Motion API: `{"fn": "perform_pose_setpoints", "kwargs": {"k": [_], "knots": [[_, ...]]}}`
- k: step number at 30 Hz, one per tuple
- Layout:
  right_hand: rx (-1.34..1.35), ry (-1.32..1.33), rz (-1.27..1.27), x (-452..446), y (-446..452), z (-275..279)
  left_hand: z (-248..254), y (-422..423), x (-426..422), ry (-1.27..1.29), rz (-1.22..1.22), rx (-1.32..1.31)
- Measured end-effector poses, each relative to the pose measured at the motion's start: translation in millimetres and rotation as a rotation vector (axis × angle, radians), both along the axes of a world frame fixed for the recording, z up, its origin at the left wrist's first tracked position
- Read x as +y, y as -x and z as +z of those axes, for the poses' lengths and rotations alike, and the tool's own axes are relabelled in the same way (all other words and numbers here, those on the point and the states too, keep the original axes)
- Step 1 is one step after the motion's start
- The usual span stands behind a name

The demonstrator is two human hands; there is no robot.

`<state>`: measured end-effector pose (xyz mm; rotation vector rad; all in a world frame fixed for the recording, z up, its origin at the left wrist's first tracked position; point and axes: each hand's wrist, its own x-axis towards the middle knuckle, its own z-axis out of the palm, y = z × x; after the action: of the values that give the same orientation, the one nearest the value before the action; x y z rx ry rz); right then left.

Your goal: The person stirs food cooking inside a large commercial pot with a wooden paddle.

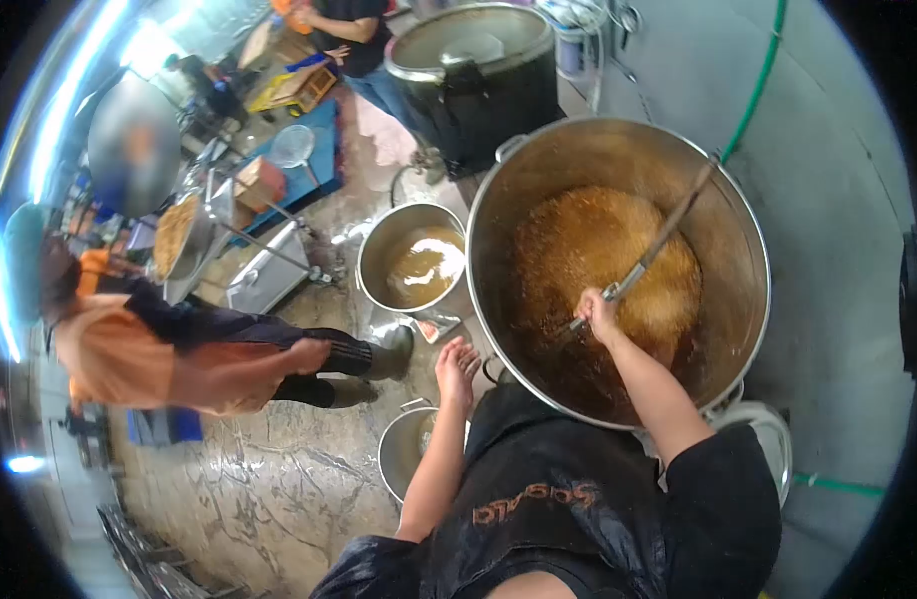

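Observation:
A large steel pot [483, 299] stands in front of me, with frothy brown liquid [598, 240] in its lower part. My right hand [600, 314] reaches over the near side and is wrapped round a long-handled stirring tool [668, 228]. Its shaft slants up to the far right rim; the working end is not visible, so its kind is unclear. To the left of the pot, my left hand [458, 371] is raised, empty, fingers stretched out. It is near a smaller pot of cloudy liquid [362, 275] on the floor side.
A dark lidded pot [478, 110] stands beyond the large one. Near my left forearm is another metal pot [394, 459]. A co-worker in orange [169, 354] stands left on the wet floor [269, 489]. A green hose [753, 110] hangs along the right wall.

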<state>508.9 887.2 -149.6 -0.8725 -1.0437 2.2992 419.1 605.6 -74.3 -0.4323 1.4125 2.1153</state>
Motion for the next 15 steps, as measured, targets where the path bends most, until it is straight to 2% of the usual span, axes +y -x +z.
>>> {"fn": "perform_pose_setpoints", "kwargs": {"k": [1, 2, 3, 5, 6, 8, 9, 11, 12, 14, 15], "knots": [[-0.112, -0.087, 0.172, 1.7, -12.1, -15.4, -3.9, 3.9, 3.0, 0.002, -0.025, -0.016], [-0.276, -0.091, 0.165, 2.8, -32.4, -30.5, -7.2, 10.6, 8.2, -0.003, -0.045, -0.016], [-0.504, -0.247, 0.148, 8.2, -41.5, -68.6, -9.9, 17.3, 12.3, 0.017, -0.057, -0.074], [-0.637, -0.615, 0.316, 8.1, -39.5, -66.2, -17.8, 27.4, 8.2, 0.05, -0.073, -0.137], [-0.636, -0.612, 0.308, 6.3, -26.6, -67.1, -21.7, 34.1, 8.0, 0.061, -0.095, -0.158], [-0.48, -0.331, 0.137, -6.6, 22.0, -8.7, -34.5, 49.7, 5.2, 0.072, -0.144, -0.192], [-0.477, -0.336, 0.144, -10.2, 46.4, 20.9, -37.3, 55.5, 4.4, 0.068, -0.136, -0.191], [0.028, -0.088, -0.02, -14.5, 88.5, 61.1, -35.3, 66.8, 6.1, 0.107, -0.208, -0.216], [0.201, -0.075, -0.047, -9.5, 101.4, 58.5, -30.9, 70.8, 8.8, 0.152, -0.232, -0.217], [0.245, -0.25, -0.048, -13.9, 92.5, 39.9, -31.9, 80.2, 6.9, 0.149, -0.261, -0.213], [0.144, -0.286, 0.08, -14.8, 64.1, 3.7, -31.8, 85.8, 5.9, 0.143, -0.299, -0.204]]}}
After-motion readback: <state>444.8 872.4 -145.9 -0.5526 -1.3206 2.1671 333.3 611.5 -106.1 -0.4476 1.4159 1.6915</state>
